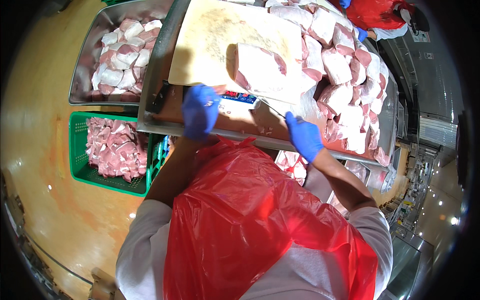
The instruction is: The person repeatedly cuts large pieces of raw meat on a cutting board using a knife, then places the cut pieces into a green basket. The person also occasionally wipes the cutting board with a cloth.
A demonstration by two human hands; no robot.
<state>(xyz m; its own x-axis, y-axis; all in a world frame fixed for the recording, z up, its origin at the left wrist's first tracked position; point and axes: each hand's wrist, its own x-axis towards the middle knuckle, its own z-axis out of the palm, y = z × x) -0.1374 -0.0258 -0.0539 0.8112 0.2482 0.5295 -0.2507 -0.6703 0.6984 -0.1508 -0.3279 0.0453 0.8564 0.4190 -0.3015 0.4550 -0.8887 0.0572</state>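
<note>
My right hand, in a blue glove, grips a knife; its thin blade points up and left toward the cutting board's near edge. The blue-gloved left hand is closed at that edge, beside a digital scale with a lit red display. A small pinkish bit shows by its fingertips, but what they hold is unclear. On the pale yellow cutting board lies a large block of meat, pale on top with pink sides. Neither hand touches this block.
Many meat blocks are heaped on the right of the metal-rimmed table. Left stand a metal tub of meat chunks and a green crate of smaller pieces. A black object lies near the board. Another person works at far right.
</note>
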